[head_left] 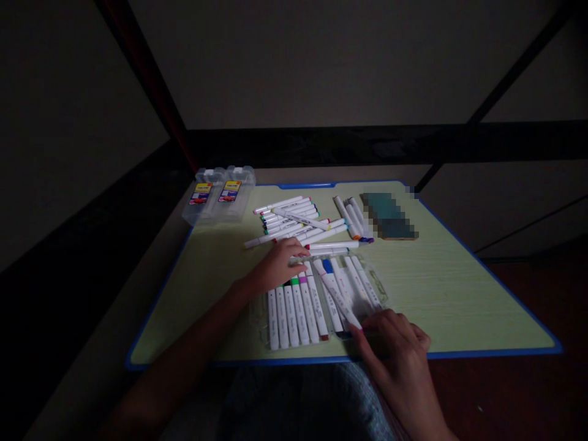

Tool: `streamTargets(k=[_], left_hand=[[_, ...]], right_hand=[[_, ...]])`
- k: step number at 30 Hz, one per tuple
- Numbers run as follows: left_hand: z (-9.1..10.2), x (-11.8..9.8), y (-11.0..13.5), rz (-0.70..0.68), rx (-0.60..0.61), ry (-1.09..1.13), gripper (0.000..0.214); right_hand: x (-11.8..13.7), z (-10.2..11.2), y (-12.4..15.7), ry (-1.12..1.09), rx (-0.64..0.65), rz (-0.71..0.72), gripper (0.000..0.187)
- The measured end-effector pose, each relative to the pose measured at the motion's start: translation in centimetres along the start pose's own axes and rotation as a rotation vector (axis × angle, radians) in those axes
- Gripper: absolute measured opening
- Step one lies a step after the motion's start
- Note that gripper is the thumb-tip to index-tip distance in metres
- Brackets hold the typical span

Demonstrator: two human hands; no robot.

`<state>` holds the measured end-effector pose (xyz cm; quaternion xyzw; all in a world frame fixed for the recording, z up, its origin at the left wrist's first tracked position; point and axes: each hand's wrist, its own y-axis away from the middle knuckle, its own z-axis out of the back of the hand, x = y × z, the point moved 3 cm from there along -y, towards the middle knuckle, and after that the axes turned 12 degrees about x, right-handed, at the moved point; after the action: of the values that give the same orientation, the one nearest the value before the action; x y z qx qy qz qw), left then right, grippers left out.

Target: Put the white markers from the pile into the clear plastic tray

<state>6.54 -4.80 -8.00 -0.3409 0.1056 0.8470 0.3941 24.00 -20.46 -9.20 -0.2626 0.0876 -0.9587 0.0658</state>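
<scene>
A clear plastic case (380,288) lies open near the table's front edge, with white markers (294,318) lined up in its left half and several more in its right half. One white marker (337,295) lies slanted across the others there. The near end of that slanted marker is between the thumb and fingers of my right hand (399,346). My left hand (278,264) hovers over the far end of the left row, thumb and forefinger apart, with nothing visible between them. Just beyond its fingertips lie two loose markers (331,245).
Behind the case, a loose pile of capped markers (294,220) lies on the pale green table (459,294), which has a blue rim. Several grey-looking markers (351,217) lie beside a phone-like object (390,215), partly pixelated. Two clear cases (218,196) stand at the back left.
</scene>
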Motion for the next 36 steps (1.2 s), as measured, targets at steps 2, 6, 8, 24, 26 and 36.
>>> streamTargets(k=[2,6,8,24,26,36], left_hand=[[-0.1,-0.1,0.0,-0.009,0.004,0.0,0.018],[-0.3,-0.2,0.0,-0.019,0.015,0.019,0.012],[-0.3,-0.2,-0.1,-0.023,0.01,0.051,0.01],[-0.8,-0.6,-0.4,0.131,-0.145,0.474,0.01],[-0.9,-0.6,-0.5,0.153,-0.155,0.516,0.011],[-1.0,-0.6,-0.6,0.189,-0.166,0.641,0.009]], right_hand=[[0.3,-0.1,0.0,-0.01,0.007,0.009,0.014],[1.0,-0.3,-0.2,-0.042,0.004,0.008,0.014],[1.4,-0.5,-0.3,-0.06,0.01,0.009,0.014],[2.5,-1.7,-1.0,-0.176,-0.001,0.018,0.014],[2.5,-1.7,-0.9,-0.169,0.002,0.01,0.015],[0.9,-0.4,-0.9,-0.12,-0.073,-0.002,0.015]])
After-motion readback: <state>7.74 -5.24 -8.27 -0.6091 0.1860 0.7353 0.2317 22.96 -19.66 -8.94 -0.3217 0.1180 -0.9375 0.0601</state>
